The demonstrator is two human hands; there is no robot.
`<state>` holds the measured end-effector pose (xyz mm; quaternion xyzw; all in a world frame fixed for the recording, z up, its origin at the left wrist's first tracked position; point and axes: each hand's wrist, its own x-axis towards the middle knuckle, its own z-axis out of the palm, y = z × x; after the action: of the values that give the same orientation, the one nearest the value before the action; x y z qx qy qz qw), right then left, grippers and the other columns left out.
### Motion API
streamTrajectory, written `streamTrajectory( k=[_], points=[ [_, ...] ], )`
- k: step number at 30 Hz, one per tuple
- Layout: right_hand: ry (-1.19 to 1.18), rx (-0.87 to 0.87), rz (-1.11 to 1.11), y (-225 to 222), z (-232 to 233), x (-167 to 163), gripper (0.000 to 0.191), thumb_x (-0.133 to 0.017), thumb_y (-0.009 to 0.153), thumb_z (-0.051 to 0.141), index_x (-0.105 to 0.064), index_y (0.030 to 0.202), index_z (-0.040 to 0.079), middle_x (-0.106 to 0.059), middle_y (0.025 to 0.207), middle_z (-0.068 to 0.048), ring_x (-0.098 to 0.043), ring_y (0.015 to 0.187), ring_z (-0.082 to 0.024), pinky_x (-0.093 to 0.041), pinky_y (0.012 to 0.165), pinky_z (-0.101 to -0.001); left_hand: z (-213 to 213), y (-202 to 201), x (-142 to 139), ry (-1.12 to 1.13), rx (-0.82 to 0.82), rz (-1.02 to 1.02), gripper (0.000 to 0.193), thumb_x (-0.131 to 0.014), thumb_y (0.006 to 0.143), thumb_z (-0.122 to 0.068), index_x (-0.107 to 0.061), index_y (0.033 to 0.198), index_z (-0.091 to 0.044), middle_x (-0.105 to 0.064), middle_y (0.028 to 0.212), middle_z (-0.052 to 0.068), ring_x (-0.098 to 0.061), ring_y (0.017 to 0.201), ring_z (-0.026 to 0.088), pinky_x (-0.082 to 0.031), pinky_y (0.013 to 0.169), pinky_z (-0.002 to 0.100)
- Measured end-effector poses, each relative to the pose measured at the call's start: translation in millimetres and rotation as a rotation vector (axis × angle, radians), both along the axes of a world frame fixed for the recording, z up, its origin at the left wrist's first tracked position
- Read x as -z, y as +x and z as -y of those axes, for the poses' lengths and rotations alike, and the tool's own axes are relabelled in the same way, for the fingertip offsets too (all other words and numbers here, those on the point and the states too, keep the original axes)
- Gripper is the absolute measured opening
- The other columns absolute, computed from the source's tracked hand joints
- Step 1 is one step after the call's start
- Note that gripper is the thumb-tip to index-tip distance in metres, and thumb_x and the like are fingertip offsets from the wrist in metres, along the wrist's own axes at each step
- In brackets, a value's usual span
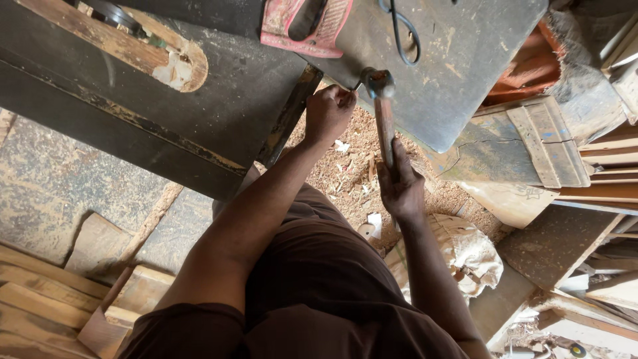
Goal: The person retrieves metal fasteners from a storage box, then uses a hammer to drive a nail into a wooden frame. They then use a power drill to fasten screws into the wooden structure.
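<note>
A woodworking shop: sawdust [345,173] on the floor, stacked wooden planks [40,299], a dark saw table [219,100].

My left hand [329,110] is pinched at the edge of the table [219,100], right where the gap opens between the table and the slab [452,73] to its right. My right hand [401,189] sits below and right of that spot, wrapped round the hammer [384,119], whose head is up beside my left fingertips, just at the slab's corner. On the table's far side lies a handsaw [306,26], with a cord [402,33] just right of it on the slab. Sawdust [345,173] covers the ground under the gap. Planks [46,292] lie below the table at left; boards [611,159] pile up right of the slab.
</note>
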<state>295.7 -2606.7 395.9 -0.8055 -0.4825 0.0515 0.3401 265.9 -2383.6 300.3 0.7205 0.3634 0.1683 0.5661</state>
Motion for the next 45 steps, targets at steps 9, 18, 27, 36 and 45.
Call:
streamTrajectory(
  k=[9,18,27,36,45],
  points=[
    [0.167,0.253,-0.732,-21.9,38.7,-2.9,0.064,-0.051,0.107,0.000,-0.023,0.164,0.008,-0.068,0.087,-0.009,-0.061,0.063,-0.010,-0.058,0.054,-0.0260,-24.3,-35.0,-44.9,0.057,0.018,0.085,0.021,-0.073,0.096,-0.024,-0.076,0.097,-0.003,-0.080,0.085,0.008,-0.078,0.074,0.015,-0.062,0.066,0.030],
    [0.222,0.160,-0.928,-43.6,15.4,-1.6,0.072,-0.050,0.108,0.001,-0.015,0.171,0.008,-0.060,0.084,-0.004,-0.058,0.067,-0.009,-0.053,0.060,-0.0273,-76.4,-137.2,-102.4,0.166,-0.111,0.156,0.022,-0.073,0.098,-0.024,-0.075,0.101,-0.003,-0.079,0.090,0.009,-0.076,0.075,0.015,-0.062,0.067,0.029],
    [-0.081,0.053,-0.992,-89.0,-132.8,9.3,0.071,-0.062,0.098,0.006,-0.029,0.161,0.002,-0.064,0.078,-0.005,-0.059,0.060,-0.011,-0.052,0.053,-0.0280,-155.3,-299.9,-137.7,-0.085,-0.512,0.119,0.025,-0.072,0.098,-0.025,-0.073,0.107,-0.001,-0.078,0.092,0.011,-0.076,0.082,0.017,-0.064,0.074,0.031],
    [-0.286,-0.073,-0.905,-209.9,-282.9,-11.5,0.061,-0.056,0.097,0.007,-0.036,0.154,0.004,-0.064,0.076,-0.005,-0.061,0.057,-0.012,-0.054,0.049,-0.0305,-226.2,-523.3,-136.3,-0.278,-0.710,0.258,0.017,-0.062,0.099,-0.014,-0.060,0.100,0.004,-0.077,0.108,0.015,-0.076,0.096,0.021,-0.065,0.082,0.035],
    [-0.091,-0.135,-0.684,-317.3,-419.0,-43.4,0.067,-0.057,0.099,0.005,-0.036,0.163,0.005,-0.063,0.081,-0.007,-0.061,0.063,-0.013,-0.053,0.052,-0.0307,-322.3,-672.3,-100.2,-0.417,-1.019,0.571,0.024,-0.065,0.098,-0.007,-0.063,0.119,0.003,-0.072,0.099,0.013,-0.066,0.079,0.017,-0.055,0.071,0.031]
  ],
)
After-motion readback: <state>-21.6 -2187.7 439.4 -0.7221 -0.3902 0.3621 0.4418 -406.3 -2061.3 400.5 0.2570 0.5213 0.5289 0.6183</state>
